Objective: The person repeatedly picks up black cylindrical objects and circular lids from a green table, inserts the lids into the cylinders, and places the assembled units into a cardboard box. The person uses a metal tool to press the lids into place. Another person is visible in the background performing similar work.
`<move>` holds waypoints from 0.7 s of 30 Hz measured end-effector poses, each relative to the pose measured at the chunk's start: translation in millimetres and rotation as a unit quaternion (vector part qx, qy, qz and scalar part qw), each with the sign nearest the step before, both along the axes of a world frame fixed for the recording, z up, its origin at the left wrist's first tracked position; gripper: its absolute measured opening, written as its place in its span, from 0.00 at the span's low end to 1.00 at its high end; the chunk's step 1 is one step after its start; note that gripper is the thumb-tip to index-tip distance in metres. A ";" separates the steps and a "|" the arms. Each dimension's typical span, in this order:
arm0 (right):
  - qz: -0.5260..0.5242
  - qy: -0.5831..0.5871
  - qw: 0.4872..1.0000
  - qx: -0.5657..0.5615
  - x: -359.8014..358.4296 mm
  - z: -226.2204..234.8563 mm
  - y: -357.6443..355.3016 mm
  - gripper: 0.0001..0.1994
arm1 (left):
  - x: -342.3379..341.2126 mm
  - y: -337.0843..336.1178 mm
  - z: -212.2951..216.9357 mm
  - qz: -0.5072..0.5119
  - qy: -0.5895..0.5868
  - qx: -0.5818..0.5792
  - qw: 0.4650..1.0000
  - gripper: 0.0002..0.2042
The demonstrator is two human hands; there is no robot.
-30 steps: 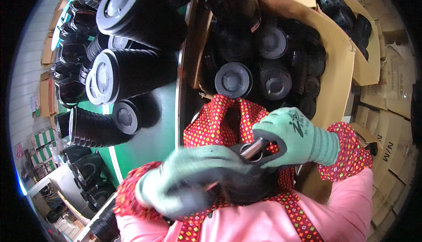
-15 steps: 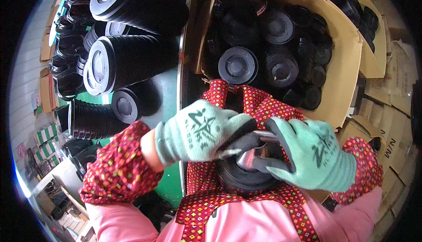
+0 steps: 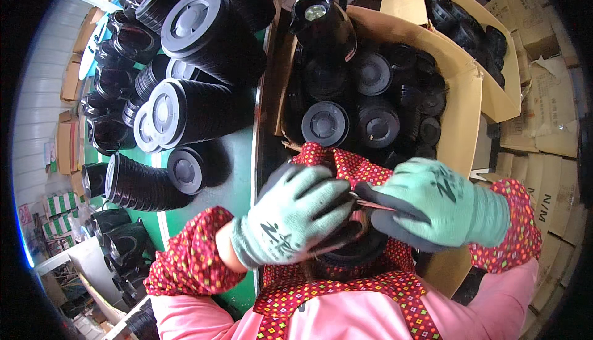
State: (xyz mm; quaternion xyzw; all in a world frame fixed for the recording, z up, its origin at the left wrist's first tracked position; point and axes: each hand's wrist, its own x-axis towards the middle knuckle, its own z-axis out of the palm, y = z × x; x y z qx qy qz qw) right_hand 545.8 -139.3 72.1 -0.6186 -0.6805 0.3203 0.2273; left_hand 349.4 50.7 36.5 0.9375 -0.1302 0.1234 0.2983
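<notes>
My left hand (image 3: 296, 216) and my right hand (image 3: 426, 204), both in pale green gloves with dark grey coating, meet in front of my body. Between them is a shiny metal piece (image 3: 374, 205), mostly covered by the gloves. The left fingers curl down round its left side, while the right thumb and fingers pinch it from the right. Just below my hands a round black part (image 3: 352, 258) lies at my lap, against a red patterned apron (image 3: 401, 259). Glove and shadow hide where metal and black part meet.
Ahead stands a cardboard box (image 3: 460, 111) full of round black parts, with a black jug (image 3: 324, 21) at its far left corner. On the green table (image 3: 231, 182) to the left lie stacks of black discs (image 3: 204, 111). More cartons (image 3: 543, 105) line the right.
My left hand has turned, its fingers now lying over the metal piece. The right hand has closed further, covering more of it. The view has tilted, revealing the jug's top.
</notes>
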 end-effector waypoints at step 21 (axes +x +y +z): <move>0.169 0.590 0.788 0.052 -50.8 -138.3 105.5 0.17 | 55.1 -94.5 -12.5 -0.053 0.164 -0.025 0.985 0.23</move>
